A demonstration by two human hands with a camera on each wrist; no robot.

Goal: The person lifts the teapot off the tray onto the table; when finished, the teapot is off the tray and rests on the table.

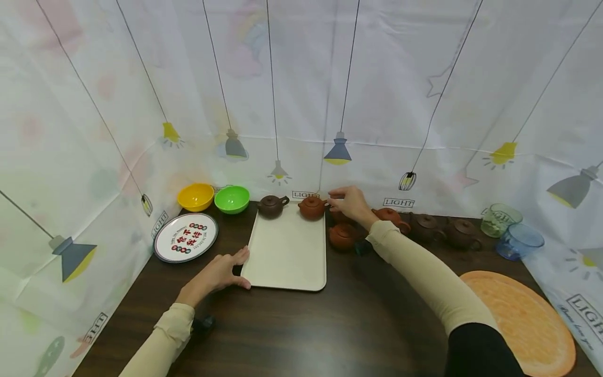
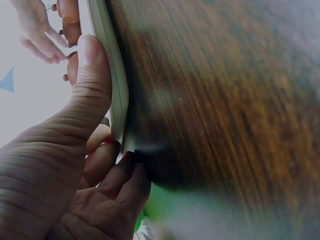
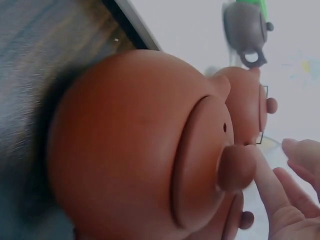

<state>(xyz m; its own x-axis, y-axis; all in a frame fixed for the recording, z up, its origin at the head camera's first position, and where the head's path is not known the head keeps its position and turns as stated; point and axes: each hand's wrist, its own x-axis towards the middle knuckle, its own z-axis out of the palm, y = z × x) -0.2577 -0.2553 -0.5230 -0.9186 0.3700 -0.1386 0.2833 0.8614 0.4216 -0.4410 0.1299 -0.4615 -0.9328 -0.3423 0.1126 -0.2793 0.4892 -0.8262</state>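
Observation:
My left hand (image 1: 214, 277) grips the near-left corner of a cream tray (image 1: 287, 256), its thumb on the near rim and its other fingers at the left side. A dark brown teapot (image 1: 270, 207) and a reddish-brown teapot (image 1: 312, 208) stand at the tray's far edge. At the right side of the reddish-brown one is my right hand (image 1: 350, 203). In the right wrist view one extended digit of it touches or nearly touches that teapot (image 3: 242, 107); another is held apart. A large orange-brown teapot (image 3: 135, 145) fills the foreground there, outside the tray.
More teapots stand right of the tray, one orange-brown (image 1: 343, 237) and several beyond my right forearm, including a dark one (image 1: 461, 233). Green (image 1: 500, 220) and blue (image 1: 520, 241) glasses, a round orange board (image 1: 523, 324), yellow (image 1: 195, 197) and green (image 1: 232, 199) bowls, and a white plate (image 1: 186, 237) lie around.

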